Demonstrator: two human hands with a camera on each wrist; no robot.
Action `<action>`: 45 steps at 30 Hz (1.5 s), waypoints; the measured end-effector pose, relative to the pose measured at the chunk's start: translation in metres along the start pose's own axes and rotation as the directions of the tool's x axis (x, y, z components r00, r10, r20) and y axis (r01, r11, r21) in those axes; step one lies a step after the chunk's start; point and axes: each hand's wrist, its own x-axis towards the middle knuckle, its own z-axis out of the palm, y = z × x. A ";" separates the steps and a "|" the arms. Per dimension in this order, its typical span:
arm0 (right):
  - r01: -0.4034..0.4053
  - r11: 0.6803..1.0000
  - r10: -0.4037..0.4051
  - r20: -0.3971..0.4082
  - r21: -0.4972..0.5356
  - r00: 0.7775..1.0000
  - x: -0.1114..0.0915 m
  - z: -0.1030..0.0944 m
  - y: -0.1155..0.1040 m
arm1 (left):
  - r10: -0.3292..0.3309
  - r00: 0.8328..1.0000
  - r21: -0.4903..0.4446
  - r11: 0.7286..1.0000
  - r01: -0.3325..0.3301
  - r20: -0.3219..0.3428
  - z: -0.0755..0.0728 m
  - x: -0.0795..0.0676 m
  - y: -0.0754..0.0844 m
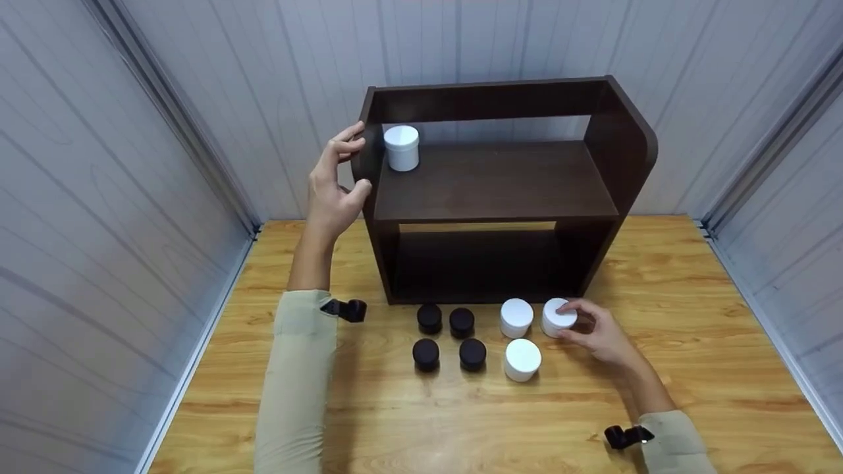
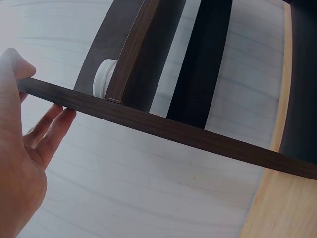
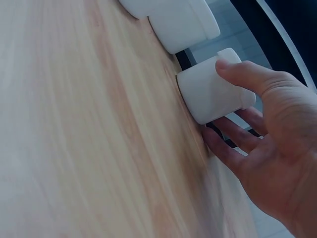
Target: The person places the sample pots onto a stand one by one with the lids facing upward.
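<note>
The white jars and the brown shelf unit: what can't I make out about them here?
- Left wrist view: most of the jar on top, hidden by the shelf board.
- Right wrist view: the upper part of the farthest jar, cut off by the top edge.
- Head view: part of the rightmost jar, covered by the right hand.

The head camera looks down from the near side, facing far. Up close, the left wrist camera shares the shelf (image 1: pixel 497 181), the right a white jar (image 3: pixel 208 94).
</note>
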 end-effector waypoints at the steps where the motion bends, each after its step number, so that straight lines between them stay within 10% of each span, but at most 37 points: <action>1: 0.003 1.000 -0.003 -0.002 0.000 1.000 -0.001 0.000 0.000 | 0.001 1.000 0.000 1.000 -0.001 0.001 0.000 0.000 0.000; 34: 0.014 0.999 -0.012 0.038 -0.048 0.999 0.010 -0.001 -0.007 | 0.003 1.000 -0.017 1.000 -0.003 -0.009 0.001 -0.003 -0.007; 45: 0.082 0.993 -0.063 0.214 -0.083 0.975 0.023 -0.015 -0.036 | 0.004 1.000 -0.006 1.000 -0.004 -0.011 0.001 -0.002 -0.009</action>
